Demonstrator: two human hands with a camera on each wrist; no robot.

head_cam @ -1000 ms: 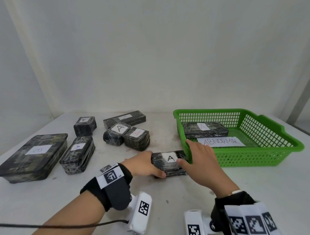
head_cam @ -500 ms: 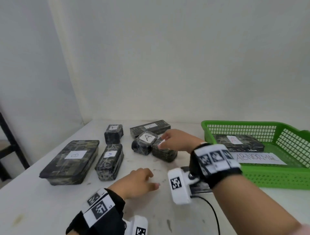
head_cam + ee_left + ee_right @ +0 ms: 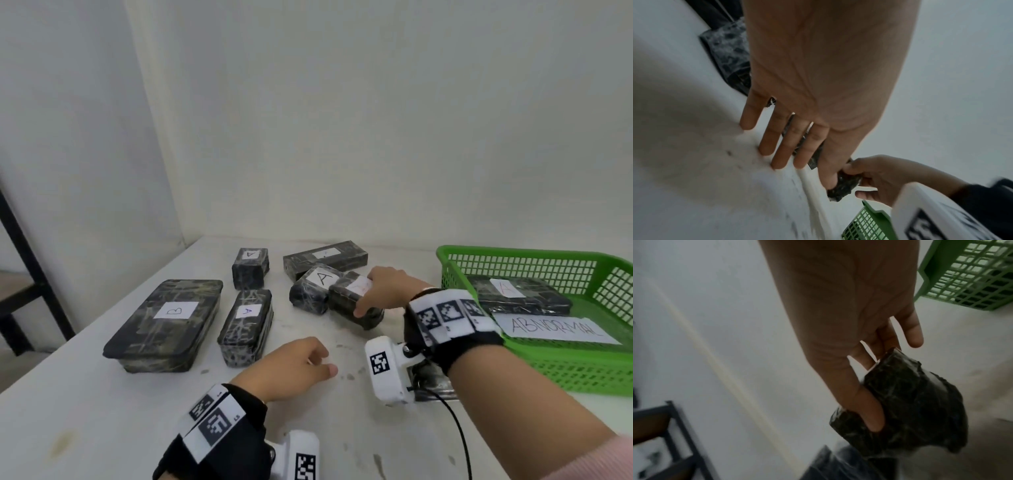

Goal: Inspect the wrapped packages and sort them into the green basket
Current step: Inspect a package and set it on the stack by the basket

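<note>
The right hand [image 3: 387, 291] grips a small wrapped package [image 3: 354, 301] left of the green basket [image 3: 582, 370], seemingly just lifted off the table [image 3: 102, 411]; the left hand [image 3: 291, 368] hovers nearer, fingers relaxed, holding nothing

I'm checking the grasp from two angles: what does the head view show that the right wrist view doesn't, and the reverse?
Only the head view shows the labels: the B package, the ABNORMAL sign, the resting left hand. Only the right wrist view shows the thumb pressed on the held package's dark side. Both show the right hand gripping it and the green basket.
</note>
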